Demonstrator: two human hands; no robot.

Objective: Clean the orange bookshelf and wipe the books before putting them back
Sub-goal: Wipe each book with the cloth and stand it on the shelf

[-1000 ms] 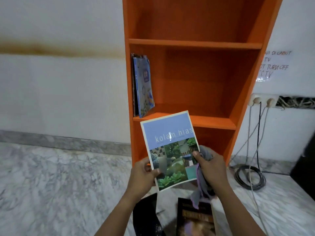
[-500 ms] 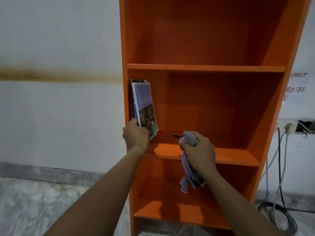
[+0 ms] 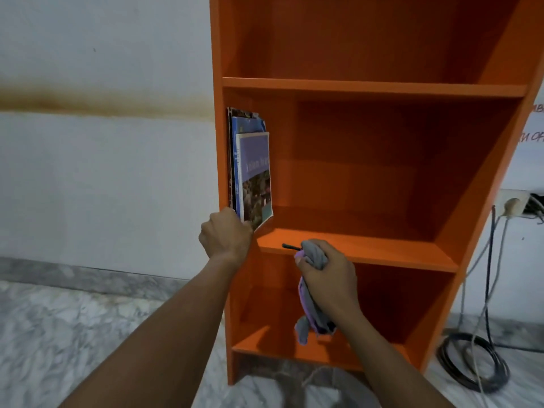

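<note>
Moved in the last second: lavender book [image 3: 254,178], up from in front of the body over the floor and onto the middle shelf [image 3: 382,253] of the orange bookshelf [image 3: 368,87]. Now standing at the far left, leaning against the other books there.

Left hand [image 3: 225,232]: curled at the book's lower front corner, knuckles to camera, apparently gripping the bottom edge. Fingertips hidden, so hard to say for sure. Right hand [image 3: 326,275]: closed tight round a bunched grey-purple cloth [image 3: 315,253], tail hanging below the fist, just in front of the shelf edge. Also a slim dark stick [image 3: 290,246] poking out leftward from that fist, not identifiable.

Step in hand, by judgement: seating the wiped book. To do well: push the bottom edge back until flush with its neighbours. Flatten the curled lower corner before letting go. Release only once steady against the stack. Keep the cloth's tail clear of the board.

Counted: books on the shelf, three (dark at the wall side, blue, lavender in front). Cloths, one. Shelf boards in view, three. Wall plug [image 3: 512,204], one seen. Cable coil [image 3: 450,366] on the floor, one.
</note>
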